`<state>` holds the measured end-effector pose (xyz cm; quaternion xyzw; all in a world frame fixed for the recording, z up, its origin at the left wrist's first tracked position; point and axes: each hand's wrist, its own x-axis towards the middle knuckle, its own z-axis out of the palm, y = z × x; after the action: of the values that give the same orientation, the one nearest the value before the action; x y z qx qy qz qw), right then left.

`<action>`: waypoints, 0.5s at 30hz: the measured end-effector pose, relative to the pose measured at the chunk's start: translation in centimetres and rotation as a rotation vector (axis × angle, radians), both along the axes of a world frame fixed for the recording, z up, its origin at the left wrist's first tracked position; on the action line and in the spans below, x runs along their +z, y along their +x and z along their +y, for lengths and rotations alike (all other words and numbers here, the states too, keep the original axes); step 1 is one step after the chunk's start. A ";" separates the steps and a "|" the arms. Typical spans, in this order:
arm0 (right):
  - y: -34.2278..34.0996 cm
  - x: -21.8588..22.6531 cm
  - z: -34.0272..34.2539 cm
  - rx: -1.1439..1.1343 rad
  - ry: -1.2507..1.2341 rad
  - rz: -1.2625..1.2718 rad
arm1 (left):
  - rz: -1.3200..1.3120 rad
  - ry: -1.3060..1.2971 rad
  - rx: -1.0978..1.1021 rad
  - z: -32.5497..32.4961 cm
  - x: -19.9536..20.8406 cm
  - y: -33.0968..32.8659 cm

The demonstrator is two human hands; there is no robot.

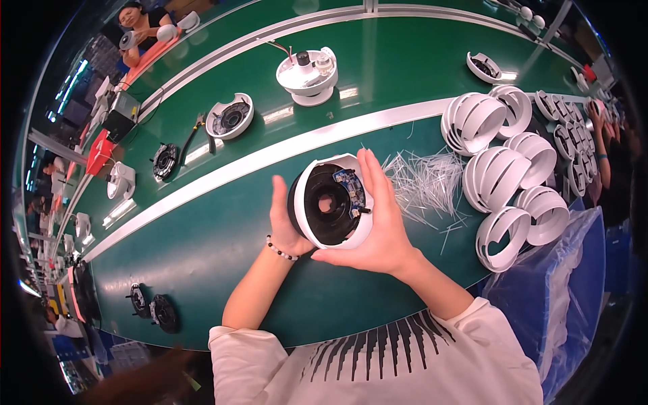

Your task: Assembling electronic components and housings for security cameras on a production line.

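Between my palms, above the bench, is a round white camera housing (pixel 307 187) with its open side facing me. Set inside it is a black ring-shaped insert (pixel 321 226) with a hole in the middle, and a small blue circuit board (pixel 349 185) lies along the insert's right side. My left hand (pixel 287 219) grips the housing from the left, thumb raised, its other fingers mostly hidden behind. From the right, my right hand (pixel 383 226) presses along the white rim, with fingers pointing up and the thumb under the lower edge.
White ring-shaped shells (pixel 491 177) are stacked at the right, beside a heap of thin white strips (pixel 425 179). Black inserts (pixel 164 314) lie at the near left. Beyond the pale rail stand a white housing (pixel 307 84), pliers (pixel 192 138) and another housing (pixel 229 116). A co-worker (pixel 145 27) sits far left.
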<state>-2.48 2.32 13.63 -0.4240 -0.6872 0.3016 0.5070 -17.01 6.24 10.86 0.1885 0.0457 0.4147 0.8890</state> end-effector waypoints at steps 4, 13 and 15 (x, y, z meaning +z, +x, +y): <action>-0.1 -0.2 0.4 -0.066 0.049 -0.089 | 0.043 -0.049 0.137 -0.2 0.3 0.6; -0.3 -0.8 0.5 -0.117 0.075 -0.278 | 0.204 -0.084 0.179 -0.3 0.3 1.2; -0.2 -0.8 0.7 -0.089 0.101 -0.259 | 0.159 -0.133 0.172 -0.6 0.4 1.3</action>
<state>-2.69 2.99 12.83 -0.4635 -0.7417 0.1865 0.4475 -15.70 5.68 11.22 0.1565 0.1593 0.4691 0.8545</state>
